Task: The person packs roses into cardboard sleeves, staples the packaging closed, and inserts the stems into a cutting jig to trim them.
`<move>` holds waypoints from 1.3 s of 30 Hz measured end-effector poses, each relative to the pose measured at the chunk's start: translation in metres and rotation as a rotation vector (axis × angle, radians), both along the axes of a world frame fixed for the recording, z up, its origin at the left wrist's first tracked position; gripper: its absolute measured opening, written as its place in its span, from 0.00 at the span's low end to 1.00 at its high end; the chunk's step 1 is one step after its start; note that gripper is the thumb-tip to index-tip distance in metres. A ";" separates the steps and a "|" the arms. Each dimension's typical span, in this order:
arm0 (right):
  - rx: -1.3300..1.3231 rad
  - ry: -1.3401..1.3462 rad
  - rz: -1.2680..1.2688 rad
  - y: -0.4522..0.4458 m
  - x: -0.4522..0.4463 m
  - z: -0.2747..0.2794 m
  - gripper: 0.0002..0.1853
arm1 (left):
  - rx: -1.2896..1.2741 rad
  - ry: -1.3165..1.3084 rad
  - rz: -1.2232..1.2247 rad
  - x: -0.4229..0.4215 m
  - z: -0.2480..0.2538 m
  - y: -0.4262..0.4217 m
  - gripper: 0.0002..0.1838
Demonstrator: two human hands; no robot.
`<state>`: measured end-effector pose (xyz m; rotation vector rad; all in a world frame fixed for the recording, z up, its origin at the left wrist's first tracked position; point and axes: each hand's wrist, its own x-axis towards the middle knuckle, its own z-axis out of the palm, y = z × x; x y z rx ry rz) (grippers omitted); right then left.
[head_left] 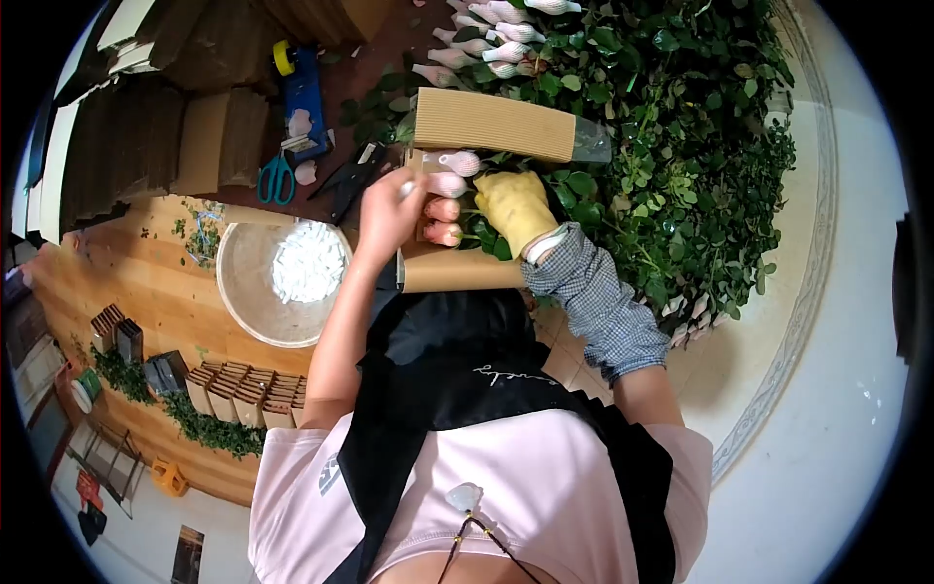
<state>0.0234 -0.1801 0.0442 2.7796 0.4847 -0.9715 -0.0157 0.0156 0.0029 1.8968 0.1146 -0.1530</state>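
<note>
My left hand (pixel 391 216), bare, is closed at the left edge of a small bunch of roses. Its fingertips are pinched beside the netted heads; a small whitish spot shows there, too small to name. My right hand (pixel 513 209), in a yellow glove, curls over the leafy stems just right of the flower heads. Two uncovered pink roses (pixel 442 234) lie nearest me. Beyond them are rose buds in white net sleeves (pixel 447 185). The bunch lies between flaps of corrugated cardboard (pixel 494 125), one on the far side and a cardboard flap (pixel 462 271) on the near side.
A round basin (pixel 233 282) holding many white net sleeves (pixel 309 263) stands at left. Teal scissors (pixel 276 181), a black tool (pixel 350 183) and a blue tape dispenser (pixel 304 97) lie beyond it. Leafy rose stems (pixel 681 146) are heaped at right; cardboard stacks (pixel 122 136) stand far left.
</note>
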 end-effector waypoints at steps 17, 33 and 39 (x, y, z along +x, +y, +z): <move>0.078 -0.406 0.123 -0.009 -0.011 -0.021 0.13 | 0.243 0.126 -0.145 0.022 0.023 -0.017 0.14; 0.302 -0.631 0.020 -0.020 -0.009 -0.014 0.07 | 0.017 -0.300 0.275 -0.007 0.006 -0.004 0.02; 0.300 -0.643 0.088 -0.029 -0.007 -0.033 0.08 | -0.076 -0.304 0.209 -0.030 0.022 0.067 0.06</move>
